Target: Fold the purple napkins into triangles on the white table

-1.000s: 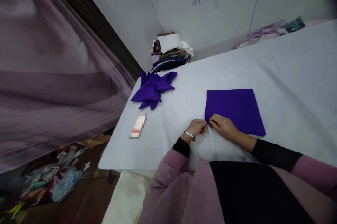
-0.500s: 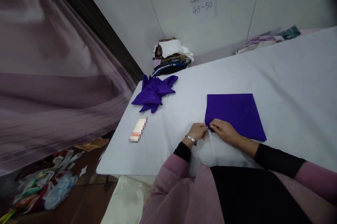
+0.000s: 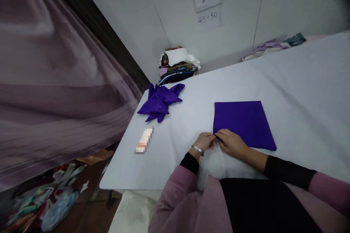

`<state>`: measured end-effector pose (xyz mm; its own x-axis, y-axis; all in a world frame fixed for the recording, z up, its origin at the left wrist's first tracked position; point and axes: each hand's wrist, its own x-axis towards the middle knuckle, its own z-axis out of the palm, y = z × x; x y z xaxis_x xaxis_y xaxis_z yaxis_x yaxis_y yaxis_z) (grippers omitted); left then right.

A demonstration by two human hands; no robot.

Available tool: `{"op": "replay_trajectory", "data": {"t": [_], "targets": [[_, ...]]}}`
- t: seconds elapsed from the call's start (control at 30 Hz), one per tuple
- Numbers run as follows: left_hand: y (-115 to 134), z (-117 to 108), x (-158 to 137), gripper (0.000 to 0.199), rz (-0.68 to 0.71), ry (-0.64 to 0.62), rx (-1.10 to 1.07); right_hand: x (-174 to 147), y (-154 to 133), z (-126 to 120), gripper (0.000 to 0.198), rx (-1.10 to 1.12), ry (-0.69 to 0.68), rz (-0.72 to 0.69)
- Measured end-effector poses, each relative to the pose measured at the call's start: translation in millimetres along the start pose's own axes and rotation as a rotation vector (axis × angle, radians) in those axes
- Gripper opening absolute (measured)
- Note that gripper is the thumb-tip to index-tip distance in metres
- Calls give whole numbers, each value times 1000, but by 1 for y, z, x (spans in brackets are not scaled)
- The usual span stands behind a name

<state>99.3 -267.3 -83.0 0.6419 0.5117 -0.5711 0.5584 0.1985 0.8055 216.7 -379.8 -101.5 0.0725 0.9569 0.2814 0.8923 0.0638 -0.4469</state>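
Observation:
A purple cloth napkin (image 3: 240,120), folded into a flat four-sided shape, lies on the white-covered table (image 3: 188,116) in front of me. My left hand (image 3: 205,141) pinches the napkin's near left corner, its fingers curled in. Close beside it, my right hand (image 3: 231,143) has its fingertips on the same corner and rests over the near edge. The fingers of both hands almost meet there, and they partly hide the corner. To the left sits a group of purple napkins (image 3: 161,101) folded into pointed shapes.
A blurred-out narrow item (image 3: 144,140) lies near the table's left side. Behind the table are a stack of folded clothes (image 3: 179,63) and more cloth (image 3: 270,49) by the wall. A mauve curtain (image 3: 54,80) hangs at left; plastic bags (image 3: 58,205) lie on the floor.
The view has tilted slightly, so everything appears a little lower. My right fingers have moved slightly toward the corner, nearer my left hand; the napkin keeps its flat shape.

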Motion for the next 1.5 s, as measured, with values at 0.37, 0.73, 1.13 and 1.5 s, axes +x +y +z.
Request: {"op": "replay_trajectory", "data": {"t": [0.37,0.73,1.13,1.5], "targets": [[2,-4,-4,17,29,10,-23,6,5,5,25,-56,-24,-4],[-5,-18,17,19,481,425,348,-41,12,-30,33,108,-186,-154],[11,-4,26,18,552,397,863,-11,17,-54,41,83,-227,-98],[12,4,29,21,492,389,1133,17,36,0,52,-177,-190,-11]]}}
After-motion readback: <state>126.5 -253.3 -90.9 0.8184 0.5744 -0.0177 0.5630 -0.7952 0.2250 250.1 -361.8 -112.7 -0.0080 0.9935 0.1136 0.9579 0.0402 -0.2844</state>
